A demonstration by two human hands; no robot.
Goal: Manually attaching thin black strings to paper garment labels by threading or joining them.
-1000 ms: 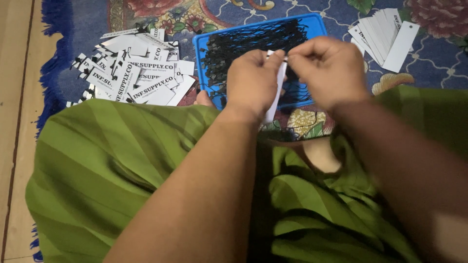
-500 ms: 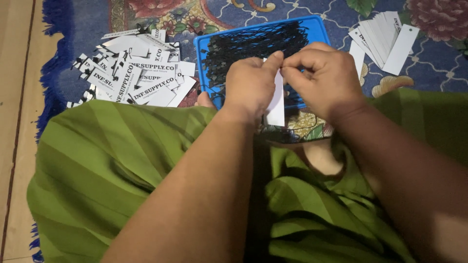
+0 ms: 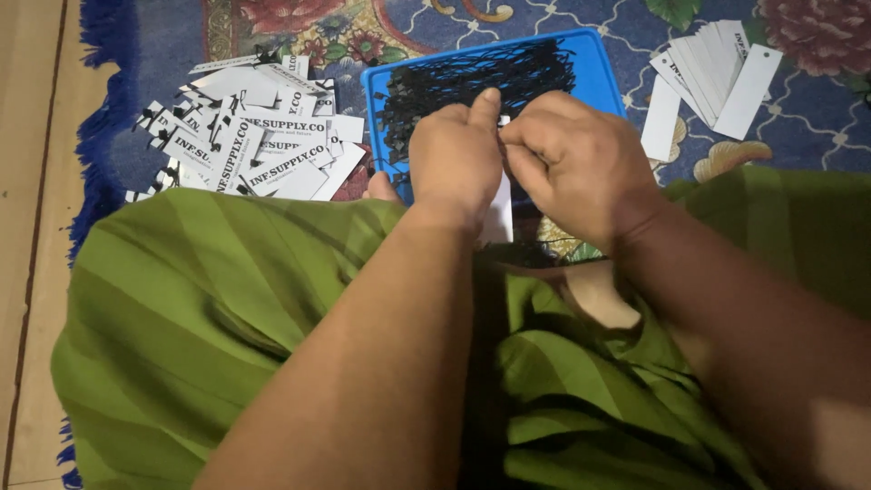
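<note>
Pinching a white paper tag [image 3: 497, 213] between them, your left hand [image 3: 454, 163] and right hand [image 3: 567, 163] meet at upper centre — fingers pressed together over the blue tray [image 3: 599, 68] of black strings [image 3: 472, 82]. Strung tags [image 3: 245, 150] lie upper left, blank tags [image 3: 717, 77] upper right — all on the rug [image 3: 807, 136].

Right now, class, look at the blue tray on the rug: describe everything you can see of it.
The blue tray is a shallow rectangular container, plastic by its look, with a raised rim and rounded corners. It lies flat on the patterned rug, slightly skewed, between two heaps of white tags. A tangle of thin black strings fills it. The left hand and right hand, pinching a white tag, hide its near edge.
</note>
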